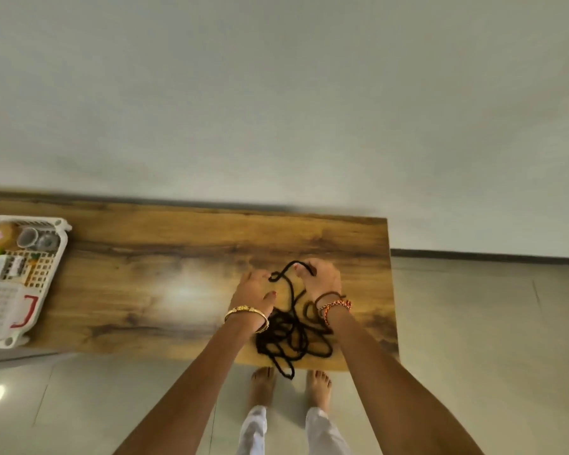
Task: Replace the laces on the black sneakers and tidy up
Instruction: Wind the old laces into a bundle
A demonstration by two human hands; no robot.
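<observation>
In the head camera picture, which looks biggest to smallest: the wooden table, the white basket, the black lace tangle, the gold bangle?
1. Wooden table
2. White basket, cut off at the picture's left edge
3. Black lace tangle
4. Gold bangle

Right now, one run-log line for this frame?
stage: sorting laces | left hand: pinches black lace | right hand: grips same lace | lace: tangled on table | sneakers: not visible

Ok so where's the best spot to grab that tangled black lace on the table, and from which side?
Take the black lace at its far loop, the single strand arching between the left hand and right hand, coming from above. That strand runs free of the knotted heap near the wooden table's front edge, so it should pull out most cleanly.
</observation>
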